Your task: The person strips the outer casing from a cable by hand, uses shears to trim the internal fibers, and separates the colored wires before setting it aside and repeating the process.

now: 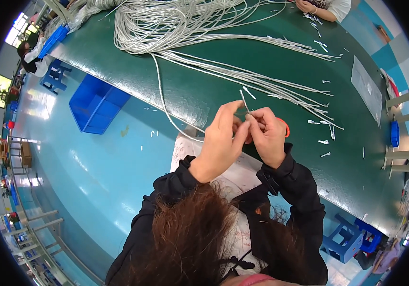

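My left hand (219, 140) is closed round a white cable (162, 97) near its end. The cable runs from my left hand back to a large coiled bundle of cables (152, 26) on the table. Its dark, thin tip (243, 98) sticks up between my hands. My right hand (268, 136) pinches at the same cable end, fingertips touching those of my left. An orange-red loop (286, 127), like a scissor handle, shows beside my right hand; whether I hold it is hidden.
On the green table (261, 52), long cable ends fan out to the right among white scraps (326, 141). A clear plastic bag (366, 90) lies at right. Another person's hand (306, 6) is at the far edge. A blue bin (97, 105) and stools (342, 238) stand on the floor.
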### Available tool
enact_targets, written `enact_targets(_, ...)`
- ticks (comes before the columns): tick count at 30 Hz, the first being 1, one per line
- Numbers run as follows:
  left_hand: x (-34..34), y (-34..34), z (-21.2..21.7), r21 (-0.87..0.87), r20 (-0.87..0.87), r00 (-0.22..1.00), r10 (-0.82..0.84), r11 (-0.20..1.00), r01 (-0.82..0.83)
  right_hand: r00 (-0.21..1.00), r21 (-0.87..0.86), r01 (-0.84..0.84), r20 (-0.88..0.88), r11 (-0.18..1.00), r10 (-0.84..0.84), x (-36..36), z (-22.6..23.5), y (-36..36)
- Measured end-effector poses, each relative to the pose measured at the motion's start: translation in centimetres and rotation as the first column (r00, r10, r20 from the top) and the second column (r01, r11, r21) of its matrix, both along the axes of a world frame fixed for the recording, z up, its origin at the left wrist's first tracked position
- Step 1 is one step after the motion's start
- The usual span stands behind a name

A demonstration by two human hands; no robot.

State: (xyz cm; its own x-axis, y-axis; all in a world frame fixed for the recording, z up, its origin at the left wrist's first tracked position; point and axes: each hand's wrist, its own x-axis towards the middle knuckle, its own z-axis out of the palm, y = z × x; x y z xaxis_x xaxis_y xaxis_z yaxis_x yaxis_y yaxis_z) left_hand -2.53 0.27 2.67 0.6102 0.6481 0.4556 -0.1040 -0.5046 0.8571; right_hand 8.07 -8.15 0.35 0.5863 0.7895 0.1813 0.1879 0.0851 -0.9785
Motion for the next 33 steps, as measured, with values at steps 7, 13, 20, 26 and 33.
enact_targets(7,-0.4,2.9,-0.8,0.099,-0.100,0.993,-0.063,0.992,0.073,0.993,-0.007,-0.012,0.115,1.000,0.013,-0.3,0.2,-0.1)
enact_targets(13,-1.2,3.8,0.2,0.140,-0.157,0.977,-0.145,0.976,0.168,0.970,0.046,-0.072,0.236,0.996,0.059,0.0,0.0,0.0)
enact_targets(20,-1.7,4.0,-0.1,-0.496,0.110,0.871,-0.478,0.733,0.465,0.906,0.096,-0.133,0.415,0.986,0.082,0.6,0.4,-0.1)
enact_targets(26,-3.1,6.2,-0.9,-0.882,0.235,0.629,-0.741,0.110,0.459,0.585,0.194,-0.250,0.811,0.949,-0.012,0.7,1.0,0.5)
enact_targets(33,-3.4,8.5,1.3,-0.918,0.241,0.520,-0.819,-0.020,0.395,0.551,0.192,-0.304,0.834,0.933,0.008,0.9,0.9,0.6)
